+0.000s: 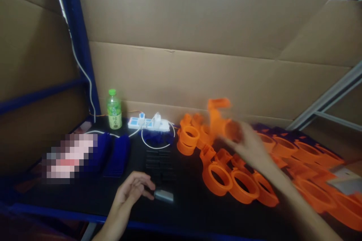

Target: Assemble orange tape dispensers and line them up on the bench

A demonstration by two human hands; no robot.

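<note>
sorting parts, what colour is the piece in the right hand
The piece is orange, best seen in the head view.

From the front edge of the bench (186, 214), a bare lane is running back between the grey piece (164, 196) and the orange ring parts (246, 197), which are crowding the right end, while a bottle (114, 110) is obstructing the rear left corner.

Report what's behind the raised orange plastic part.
Behind the orange plastic part, the brown cardboard wall and, lower down, other orange ring parts show; whatever the part and right hand cover is hidden.
</note>
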